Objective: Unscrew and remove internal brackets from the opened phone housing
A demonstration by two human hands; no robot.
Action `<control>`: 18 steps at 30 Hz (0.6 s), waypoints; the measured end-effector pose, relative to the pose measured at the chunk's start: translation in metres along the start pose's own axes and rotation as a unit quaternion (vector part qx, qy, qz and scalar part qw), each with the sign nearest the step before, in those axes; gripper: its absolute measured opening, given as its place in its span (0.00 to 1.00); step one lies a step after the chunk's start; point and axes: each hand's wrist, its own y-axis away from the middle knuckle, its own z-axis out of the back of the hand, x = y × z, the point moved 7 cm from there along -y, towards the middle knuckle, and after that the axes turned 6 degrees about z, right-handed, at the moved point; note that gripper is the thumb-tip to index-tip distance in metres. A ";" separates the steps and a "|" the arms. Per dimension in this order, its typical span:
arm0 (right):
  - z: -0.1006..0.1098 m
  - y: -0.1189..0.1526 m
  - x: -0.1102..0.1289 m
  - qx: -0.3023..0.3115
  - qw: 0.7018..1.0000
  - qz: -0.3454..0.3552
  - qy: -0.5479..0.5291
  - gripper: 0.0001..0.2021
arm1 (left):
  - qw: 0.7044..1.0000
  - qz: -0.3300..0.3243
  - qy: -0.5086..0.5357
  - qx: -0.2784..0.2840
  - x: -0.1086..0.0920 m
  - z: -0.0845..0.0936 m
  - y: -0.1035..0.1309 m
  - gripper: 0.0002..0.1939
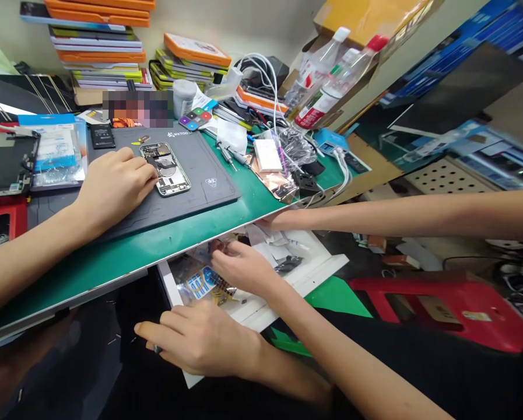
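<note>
An opened phone [167, 169] with bare inner parts lies on a dark grey work mat [213, 192]. My left hand [112, 181] has its fingers curled together at the phone's left edge, gripping it there. Beyond that hand lies a black phone battery [102, 136]. My right hand [204, 338] hovers low in front of the pulled-out drawer, fingers bent and pressed together. A small dark glint shows at those fingers; what it is I cannot make out. Another person's hand [244, 268] reaches into the drawer [326, 268], among plastic bags and small parts.
The same person's other arm [375, 217] reaches in from the right under the table edge. Screwdrivers [227, 155], a white box [267, 154] and cables lie right of the mat. Plastic bottles [331, 87] and stacked boxes [97, 44] stand behind. A red stool [453, 312] is at right.
</note>
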 end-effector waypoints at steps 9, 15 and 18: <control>0.032 -0.006 0.028 -0.047 0.983 0.129 0.125 0.17 | 1.000 -0.007 -0.025 0.004 0.000 0.002 0.000 0.19; 0.046 0.006 0.020 -0.077 0.992 0.099 0.031 0.14 | 1.000 -0.007 -0.020 -0.023 0.002 0.009 0.000 0.16; 0.045 0.017 0.007 -0.085 0.994 0.069 -0.030 0.17 | 1.000 -0.017 -0.002 -0.018 0.002 0.009 0.000 0.16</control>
